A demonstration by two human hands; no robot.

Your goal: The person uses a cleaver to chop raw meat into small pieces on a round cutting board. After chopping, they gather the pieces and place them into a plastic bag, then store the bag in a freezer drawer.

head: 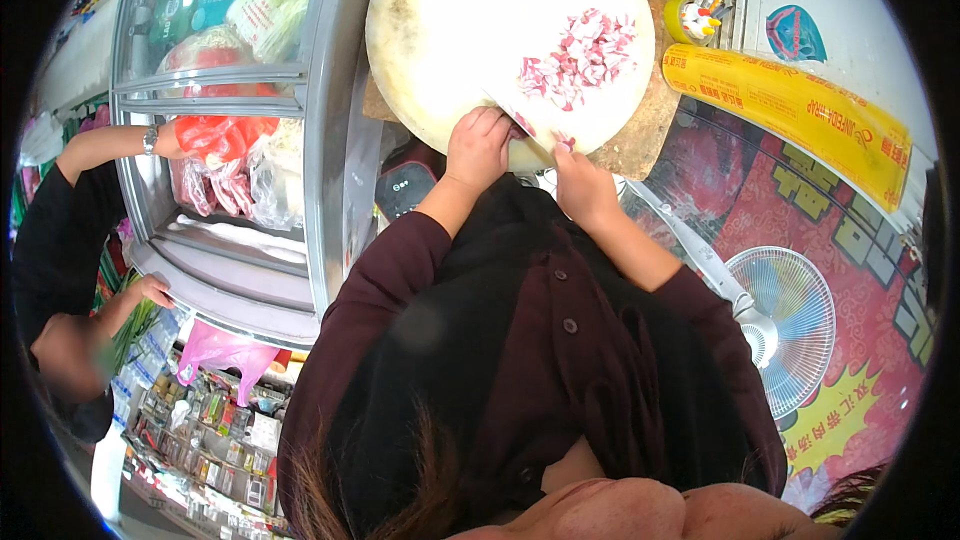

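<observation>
A thick round chopping block (435, 37) stands before me, brightly lit and washed out in its middle. My right hand (586, 186) grips a knife (519, 118), whose blade points away and to the left over the block's near edge. Beside the blade, my left hand (478, 144) has its fingers curled on a dark red piece of meat (515, 132), mostly hidden beneath them. A few small bits of meat (564, 139) lie to the right of the knife. Farther right on the block is a loose pile of chopped pink-and-white meat (581, 56).
At left, another person's arm (112, 146) reaches into a glass display case (330, 90), the hand in a red plastic bag (225, 136) above meat (225, 187). A yellow cling-wrap box (787, 112) and pen holder (679, 19) sit right. A fan (784, 330) stands lower right.
</observation>
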